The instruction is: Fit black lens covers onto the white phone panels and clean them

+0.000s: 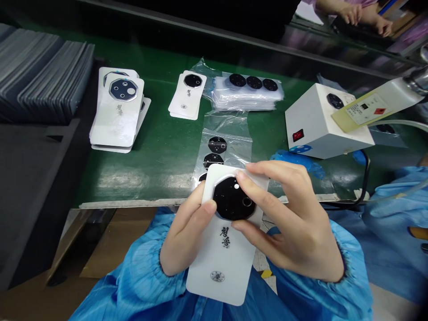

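My left hand (189, 229) grips a white phone back cover (230, 272) by its left edge, thumb on the face near the camera opening. The cover is tilted above the table's front edge and bears dark lettering and a round emblem. On its upper part sits a black octagonal camera lens cover (230, 203). My right hand (294, 214) pinches this lens cover, with the thumb at its lower edge and a finger at its upper right. Whether the lens cover lies fully flush I cannot tell. Behind the phone cover, a clear plastic bag (230, 127) shows more black lens covers, partly hidden.
Stacked white phone covers (117, 120) lie at left, a smaller stack (185, 98) at centre back. Lens covers rest on a pile of plastic bags (247, 96). A white box (310, 120) with a bottle (377, 104) stands right. Dark racked panels (43, 71) fill the far left.
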A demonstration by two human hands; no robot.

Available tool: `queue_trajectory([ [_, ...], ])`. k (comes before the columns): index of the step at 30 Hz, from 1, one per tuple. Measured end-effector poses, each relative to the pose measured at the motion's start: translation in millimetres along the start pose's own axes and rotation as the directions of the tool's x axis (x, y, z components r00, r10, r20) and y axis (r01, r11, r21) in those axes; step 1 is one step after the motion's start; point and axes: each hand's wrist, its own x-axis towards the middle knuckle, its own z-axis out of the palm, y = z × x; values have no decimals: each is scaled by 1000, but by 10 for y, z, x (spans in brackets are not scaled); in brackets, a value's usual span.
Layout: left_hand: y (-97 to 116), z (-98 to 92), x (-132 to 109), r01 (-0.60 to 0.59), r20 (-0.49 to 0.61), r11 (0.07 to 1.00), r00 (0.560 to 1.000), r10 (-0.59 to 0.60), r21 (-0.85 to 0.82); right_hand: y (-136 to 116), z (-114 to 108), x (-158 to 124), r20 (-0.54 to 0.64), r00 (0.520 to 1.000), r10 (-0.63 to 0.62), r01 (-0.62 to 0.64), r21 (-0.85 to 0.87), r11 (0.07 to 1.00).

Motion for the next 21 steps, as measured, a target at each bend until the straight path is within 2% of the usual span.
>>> queue_trajectory([
  [5, 11, -5, -6, 20, 6, 1000, 1000, -21, 15, 4, -3, -1, -9, 1000, -10, 10, 10, 1000],
  [10, -16, 4, -1, -80, -19, 993, 996, 82, 86, 0, -1, -6, -6, 1000, 1, -1, 0, 1000],
  [14, -30, -8, -3, -114, -33, 985, 992, 119, 132, -4, 9, -12, -22, 1000, -13, 13, -4, 1000],
  [19, -10, -55, 3, -213, 97, 954, 976, 197, 210, -13, 6, -13, -35, 999, -23, 22, -21, 1000],
  [21, -9, -61, 6, -241, 107, 946, 969, 222, 217, -19, 2, -12, -32, 999, -17, 16, -28, 999],
])
